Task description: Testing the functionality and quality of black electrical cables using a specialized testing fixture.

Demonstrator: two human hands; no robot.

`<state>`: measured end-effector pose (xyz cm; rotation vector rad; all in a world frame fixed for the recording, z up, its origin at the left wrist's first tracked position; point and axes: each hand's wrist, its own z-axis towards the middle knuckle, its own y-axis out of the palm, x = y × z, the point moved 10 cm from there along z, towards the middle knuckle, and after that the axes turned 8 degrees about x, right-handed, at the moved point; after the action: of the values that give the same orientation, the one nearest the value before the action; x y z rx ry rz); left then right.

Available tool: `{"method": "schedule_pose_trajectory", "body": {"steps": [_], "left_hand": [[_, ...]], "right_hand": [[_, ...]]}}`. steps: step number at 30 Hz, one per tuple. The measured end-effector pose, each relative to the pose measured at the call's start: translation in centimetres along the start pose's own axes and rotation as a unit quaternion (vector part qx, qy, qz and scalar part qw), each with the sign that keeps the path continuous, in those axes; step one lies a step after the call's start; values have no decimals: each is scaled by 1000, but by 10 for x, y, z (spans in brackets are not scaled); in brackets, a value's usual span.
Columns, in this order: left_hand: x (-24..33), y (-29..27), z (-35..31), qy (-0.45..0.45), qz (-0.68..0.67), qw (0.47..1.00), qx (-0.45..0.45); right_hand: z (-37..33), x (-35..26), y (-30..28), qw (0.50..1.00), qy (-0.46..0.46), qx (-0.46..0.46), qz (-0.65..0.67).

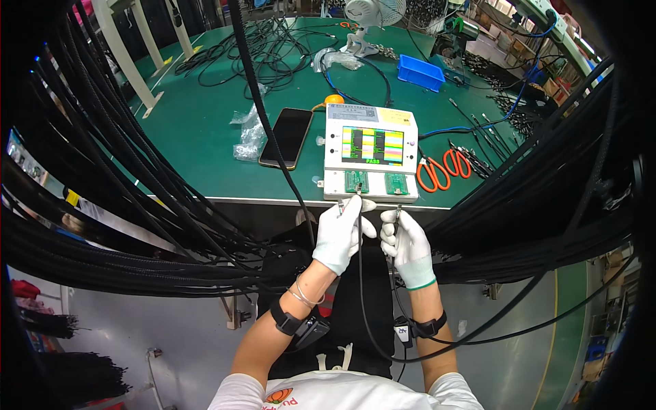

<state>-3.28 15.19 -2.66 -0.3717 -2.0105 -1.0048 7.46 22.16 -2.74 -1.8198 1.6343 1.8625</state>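
A white cable tester (333,162) with a lit screen stands at the table's front edge, with a left green circuit board (351,179) and a right green circuit board (395,182) on its lower front. My left hand (333,236), in a white glove, is closed on the end of a black cable (361,273), its metal plug at the left board. Whether the plug is fully seated I cannot tell. My gloved right hand (412,247) pinches another cable end (399,213) just below the right board, apart from it. The cables hang in loops over my lap.
Orange-handled scissors (432,179) lie right of the tester, a black phone (287,139) and crumpled clear plastic (251,137) left of it. Farther back are a blue tray (420,73), a white fan (369,14) and tangled cables (260,51). Thick bundles of black cable (130,239) hang on both sides.
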Motion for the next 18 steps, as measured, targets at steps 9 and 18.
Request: {"method": "schedule_pose_trajectory", "body": {"steps": [9, 18], "left_hand": [[1, 0, -8, 19, -52, 998, 12], [-1, 0, -1, 15, -23, 999, 19]], "right_hand": [[0, -2, 1, 1000, -6, 1, -27], [0, 0, 1, 1000, 4, 6, -14]]}}
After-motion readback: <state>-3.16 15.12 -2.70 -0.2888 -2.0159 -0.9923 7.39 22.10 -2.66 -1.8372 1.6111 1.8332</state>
